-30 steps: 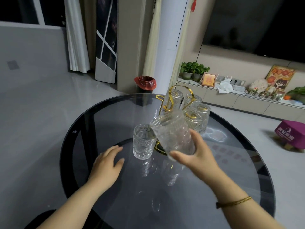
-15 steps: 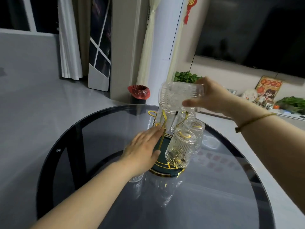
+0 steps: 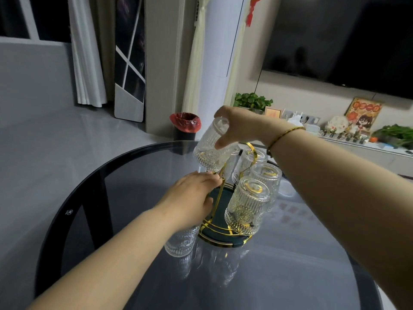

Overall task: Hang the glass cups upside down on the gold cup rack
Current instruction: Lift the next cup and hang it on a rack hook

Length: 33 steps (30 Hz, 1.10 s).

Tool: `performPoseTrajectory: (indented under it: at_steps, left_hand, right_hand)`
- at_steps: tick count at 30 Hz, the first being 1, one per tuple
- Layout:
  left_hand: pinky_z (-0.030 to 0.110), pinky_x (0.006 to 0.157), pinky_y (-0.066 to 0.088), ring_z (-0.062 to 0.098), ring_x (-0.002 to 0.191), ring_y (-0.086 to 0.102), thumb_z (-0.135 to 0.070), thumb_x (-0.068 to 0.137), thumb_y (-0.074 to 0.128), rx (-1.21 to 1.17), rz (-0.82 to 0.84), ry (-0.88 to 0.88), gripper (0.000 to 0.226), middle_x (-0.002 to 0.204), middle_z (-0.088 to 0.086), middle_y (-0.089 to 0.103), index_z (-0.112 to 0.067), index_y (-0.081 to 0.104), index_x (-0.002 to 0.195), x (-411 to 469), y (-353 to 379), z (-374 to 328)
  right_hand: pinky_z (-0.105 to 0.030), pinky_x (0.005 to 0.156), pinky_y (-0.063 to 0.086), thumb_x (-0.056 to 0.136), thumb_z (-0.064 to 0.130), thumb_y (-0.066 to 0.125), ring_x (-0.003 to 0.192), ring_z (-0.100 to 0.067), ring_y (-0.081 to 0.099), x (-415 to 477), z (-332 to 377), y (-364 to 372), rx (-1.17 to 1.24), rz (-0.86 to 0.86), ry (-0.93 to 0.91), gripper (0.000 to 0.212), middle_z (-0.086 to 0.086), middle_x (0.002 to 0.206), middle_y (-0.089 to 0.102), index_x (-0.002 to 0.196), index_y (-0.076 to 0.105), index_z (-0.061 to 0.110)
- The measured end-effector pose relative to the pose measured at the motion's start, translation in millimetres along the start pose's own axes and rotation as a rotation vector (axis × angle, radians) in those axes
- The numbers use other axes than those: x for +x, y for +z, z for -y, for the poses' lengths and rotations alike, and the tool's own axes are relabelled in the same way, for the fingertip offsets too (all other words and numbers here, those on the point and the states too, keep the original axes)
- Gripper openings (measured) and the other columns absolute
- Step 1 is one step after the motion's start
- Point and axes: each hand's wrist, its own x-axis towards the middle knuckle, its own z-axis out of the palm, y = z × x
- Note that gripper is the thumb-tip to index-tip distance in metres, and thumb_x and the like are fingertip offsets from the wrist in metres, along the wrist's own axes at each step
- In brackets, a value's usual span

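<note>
We see a clear ribbed glass cup [image 3: 212, 151] held mouth-down and tilted, its rim just over the upper end of a thin gold prong [image 3: 220, 191] of the gold wire cup rack [image 3: 223, 231]. The right hand [image 3: 241, 126] comes in from the right and grips this cup around its base, fingers over the top and thumb pressed on the near wall, so the cup hangs below and to the left of the palm. The left hand [image 3: 192, 198] reaches in from the near left; its fingertips [image 3: 212, 175] are closed on that same gold prong, just under the cup's rim. On the right side of the rack, three more ribbed glass cups [image 3: 252, 204] hang upside down, close together. Another ribbed glass cup [image 3: 181, 242] stands on the round dark glass table [image 3: 111, 186] just left of the rack's dark green base, partly hidden under the left wrist. A thin gold bracelet [image 3: 283, 134] circles the right wrist.
</note>
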Motion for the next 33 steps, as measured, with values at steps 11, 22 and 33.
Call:
performPoseTrajectory:
  at_steps: [11, 22, 33]
  left_hand:
    - [0.011, 0.102, -0.001, 0.002, 0.136, 0.013, -0.005, 0.08, 0.044, -0.087, 0.029, 0.053, 0.059, 0.149, -0.011, 0.023, -0.027, 0.033, 0.133, -6.3, 0.1, 8.4]
    - [-0.003, 0.097, -0.008, -0.012, 0.123, 0.006, -0.005, 0.079, 0.046, -0.113, 0.039, 0.079, 0.058, 0.148, -0.01, 0.025, -0.024, 0.035, 0.132, -5.7, 4.4, 15.9]
    - [0.014, 0.106, 0.002, -0.01, 0.125, 0.005, -0.008, 0.079, 0.048, -0.135, 0.021, 0.063, 0.056, 0.148, -0.012, 0.021, -0.024, 0.036, 0.132, -4.7, 5.8, 14.7]
  right_hand:
    - [-0.038, 0.097, 0.037, 0.063, 0.024, 0.075, 0.119, -0.028, 0.041, 19.6, -1.9, 53.2, -0.107, 0.129, -0.054, 0.084, -0.012, 0.134, 0.044, 0.132, 0.028, 0.012]
    - [-0.03, 0.087, 0.04, 0.07, 0.02, 0.069, 0.114, -0.027, 0.046, 21.8, -0.7, 66.5, -0.122, 0.165, -0.049, 0.076, -0.013, 0.13, 0.048, 0.132, 0.027, 0.012]
    - [-0.032, 0.099, 0.036, 0.07, 0.023, 0.07, 0.122, -0.027, 0.042, 24.9, -3.9, 68.7, -0.101, 0.156, -0.087, 0.076, -0.011, 0.138, 0.042, 0.133, 0.028, 0.013]
